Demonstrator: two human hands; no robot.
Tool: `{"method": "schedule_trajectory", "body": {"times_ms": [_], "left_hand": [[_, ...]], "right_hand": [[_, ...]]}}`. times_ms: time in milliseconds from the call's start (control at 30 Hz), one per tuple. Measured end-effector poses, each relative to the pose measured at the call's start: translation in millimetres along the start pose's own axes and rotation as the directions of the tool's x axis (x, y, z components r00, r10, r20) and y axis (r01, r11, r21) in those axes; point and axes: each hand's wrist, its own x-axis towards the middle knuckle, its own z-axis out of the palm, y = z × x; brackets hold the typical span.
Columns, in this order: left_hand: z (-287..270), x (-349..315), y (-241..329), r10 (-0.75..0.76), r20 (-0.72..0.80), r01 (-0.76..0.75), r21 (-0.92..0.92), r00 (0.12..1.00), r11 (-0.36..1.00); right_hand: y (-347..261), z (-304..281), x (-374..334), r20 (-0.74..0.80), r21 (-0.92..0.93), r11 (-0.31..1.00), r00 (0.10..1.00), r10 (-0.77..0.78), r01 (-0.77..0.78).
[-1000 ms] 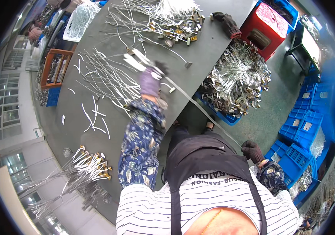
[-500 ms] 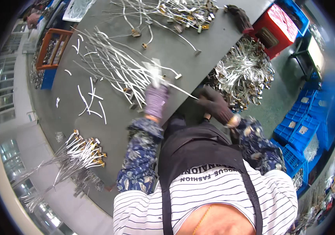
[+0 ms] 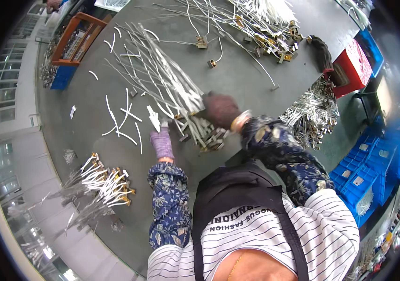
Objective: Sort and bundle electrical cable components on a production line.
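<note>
My left hand [image 3: 162,143], in a lavender glove, is over the table just left of a bundle of cables [image 3: 174,82]. Its fingers look closed, and a white strip-like piece [image 3: 153,118] shows at their tips; I cannot make out what it is. My right hand [image 3: 221,110], in a dark brown glove and blurred, is at the right side of the bundle, by its connector end. Its fingertips are smeared against the cables, so their grip is unclear. The grey-and-white cables fan toward the far left, with small metallic connectors [image 3: 207,133] at the near end.
Short white tubes [image 3: 127,112] lie scattered at left. A second cable pile [image 3: 109,182] sits near the left edge, another [image 3: 270,40] at the back. A dark glove [image 3: 321,54] lies by a red box [image 3: 353,65]. Blue crates [image 3: 359,164] stand at right.
My right hand has moved from beyond the table edge, where a white cable reached it, left onto the bundle. My left hand has shifted left and nearer, off the bundle. The view has also shifted.
</note>
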Motion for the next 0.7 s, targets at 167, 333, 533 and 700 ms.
{"method": "schedule_trajectory", "body": {"times_ms": [167, 333, 533, 700], "left_hand": [[-18, -26, 54, -0.203, -0.059, 0.205, 0.033, 0.977, 0.978], [-77, 4, 20, -0.132, -0.127, 0.153, 0.168, 0.983, 0.974], [-83, 3, 67, -0.080, -0.138, 0.117, 0.281, 0.987, 0.952], [-30, -14, 95, -0.049, -0.018, 0.051, 0.174, 0.999, 0.983]], "right_hand": [[-49, 73, 15, 0.223, 0.131, 0.988, 0.968, -0.115, 0.087], [-82, 99, 14, 0.320, 0.303, 0.936, 0.906, -0.276, 0.178], [-24, -1, 22, -0.183, 0.109, 0.992, 0.980, 0.080, -0.060], [33, -42, 77, -0.431, -0.126, 0.972, 0.893, 0.126, -0.198]]}}
